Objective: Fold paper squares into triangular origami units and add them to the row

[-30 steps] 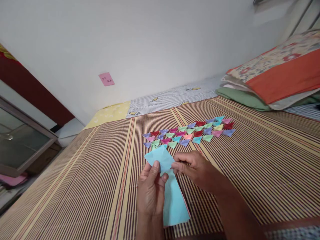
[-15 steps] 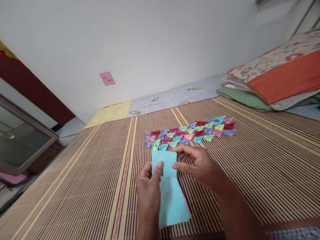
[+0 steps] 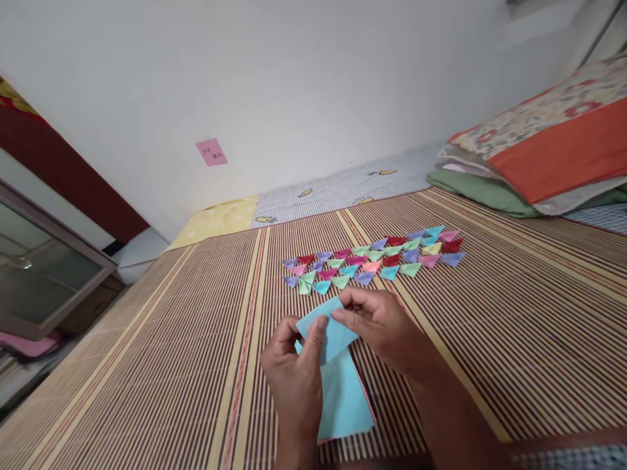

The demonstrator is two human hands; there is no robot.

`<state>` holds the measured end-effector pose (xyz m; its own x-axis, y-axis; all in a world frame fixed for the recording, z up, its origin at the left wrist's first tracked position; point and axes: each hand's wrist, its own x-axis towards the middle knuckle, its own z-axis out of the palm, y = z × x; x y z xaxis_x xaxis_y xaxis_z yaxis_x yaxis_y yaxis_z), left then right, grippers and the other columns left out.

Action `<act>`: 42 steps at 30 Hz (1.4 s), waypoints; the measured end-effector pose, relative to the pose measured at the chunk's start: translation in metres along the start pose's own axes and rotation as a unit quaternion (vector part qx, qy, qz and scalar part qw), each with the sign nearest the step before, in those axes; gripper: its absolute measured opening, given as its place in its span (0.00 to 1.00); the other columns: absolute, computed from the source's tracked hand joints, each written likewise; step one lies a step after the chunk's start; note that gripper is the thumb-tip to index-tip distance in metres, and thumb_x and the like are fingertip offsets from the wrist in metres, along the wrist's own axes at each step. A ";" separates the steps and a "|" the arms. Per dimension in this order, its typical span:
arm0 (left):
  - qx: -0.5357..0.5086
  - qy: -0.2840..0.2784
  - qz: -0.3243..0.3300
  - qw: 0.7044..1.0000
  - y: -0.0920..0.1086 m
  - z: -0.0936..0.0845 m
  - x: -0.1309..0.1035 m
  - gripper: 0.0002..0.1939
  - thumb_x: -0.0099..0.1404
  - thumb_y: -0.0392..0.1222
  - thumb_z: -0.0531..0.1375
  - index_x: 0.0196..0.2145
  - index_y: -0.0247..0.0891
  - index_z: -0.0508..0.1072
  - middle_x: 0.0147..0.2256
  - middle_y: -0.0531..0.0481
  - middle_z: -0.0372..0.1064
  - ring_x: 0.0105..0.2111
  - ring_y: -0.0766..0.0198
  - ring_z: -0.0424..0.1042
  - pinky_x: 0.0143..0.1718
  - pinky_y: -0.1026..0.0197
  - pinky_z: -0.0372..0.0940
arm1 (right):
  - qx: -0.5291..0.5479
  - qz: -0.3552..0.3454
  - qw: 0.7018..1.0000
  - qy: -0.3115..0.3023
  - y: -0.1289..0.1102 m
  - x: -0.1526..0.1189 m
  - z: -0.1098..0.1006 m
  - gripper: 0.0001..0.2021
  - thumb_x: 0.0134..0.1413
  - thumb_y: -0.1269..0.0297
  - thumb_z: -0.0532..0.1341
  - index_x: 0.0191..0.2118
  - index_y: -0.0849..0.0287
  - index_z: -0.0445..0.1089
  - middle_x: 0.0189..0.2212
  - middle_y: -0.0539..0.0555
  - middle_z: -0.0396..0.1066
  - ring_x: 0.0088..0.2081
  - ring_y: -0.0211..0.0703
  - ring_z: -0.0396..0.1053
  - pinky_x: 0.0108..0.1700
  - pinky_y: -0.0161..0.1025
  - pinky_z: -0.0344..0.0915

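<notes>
Between my two hands is a small light-blue sheet of paper [image 3: 333, 336], tilted so its upper right corner points away from me. My left hand [image 3: 296, 365] pinches its left side, thumb flat on top and fingers beneath. At the upper right corner, the thumb and index finger of my right hand [image 3: 377, 323] grip the edge. Under my hands lies a stack of light-blue paper [image 3: 345, 398], with a reddish sheet edge showing along its right side. Beyond my hands, several rows of small folded paper pieces [image 3: 372, 266] in many colours lie on the mat.
A striped bamboo mat [image 3: 171, 352] covers the surface. Folded bedding [image 3: 553, 156] with orange and floral cloth is piled at the right. A pink note [image 3: 211, 152] is on the white wall. A glass-paned frame [image 3: 44, 274] stands at the left.
The light-blue sheet has turned from square-on to a tilt, its left side lower. My left hand still pinches it, and my right fingers now hold its upper right corner.
</notes>
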<state>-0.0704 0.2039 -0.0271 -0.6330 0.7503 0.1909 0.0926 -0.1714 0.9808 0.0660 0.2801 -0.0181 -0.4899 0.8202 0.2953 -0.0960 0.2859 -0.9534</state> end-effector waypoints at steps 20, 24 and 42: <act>0.023 0.013 0.025 0.999 0.005 -0.003 -0.005 0.13 0.59 0.49 0.71 0.27 0.38 0.77 0.23 0.53 0.69 0.23 0.67 0.65 0.25 0.67 0.63 | -0.065 -0.059 0.996 0.025 -0.010 -0.003 0.006 0.05 0.62 0.64 0.64 0.36 0.58 0.76 0.31 0.50 0.74 0.35 0.42 0.70 0.39 0.38 0.65; -0.028 -0.023 0.016 0.999 0.009 -0.001 -0.003 0.11 0.59 0.48 0.72 0.34 0.40 0.81 0.29 0.51 0.74 0.28 0.66 0.70 0.29 0.68 0.67 | 0.027 -0.003 0.999 0.025 -0.003 -0.001 0.008 0.10 0.63 0.59 0.62 0.35 0.58 0.76 0.28 0.50 0.72 0.31 0.40 0.68 0.32 0.36 0.63; 0.028 0.034 0.091 0.995 0.014 -0.002 -0.006 0.09 0.58 0.44 0.72 0.26 0.39 0.77 0.25 0.53 0.70 0.25 0.66 0.67 0.28 0.65 0.64 | 0.057 -0.016 0.998 0.017 -0.006 -0.001 0.011 0.07 0.58 0.60 0.68 0.39 0.57 0.79 0.32 0.52 0.78 0.35 0.43 0.74 0.37 0.38 0.69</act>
<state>-0.0674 0.1957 -0.0145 -0.6530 0.6645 0.3634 0.2517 -0.2622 0.9316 0.0576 0.2723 -0.0136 -0.4558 0.8285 0.3254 -0.2104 0.2549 -0.9438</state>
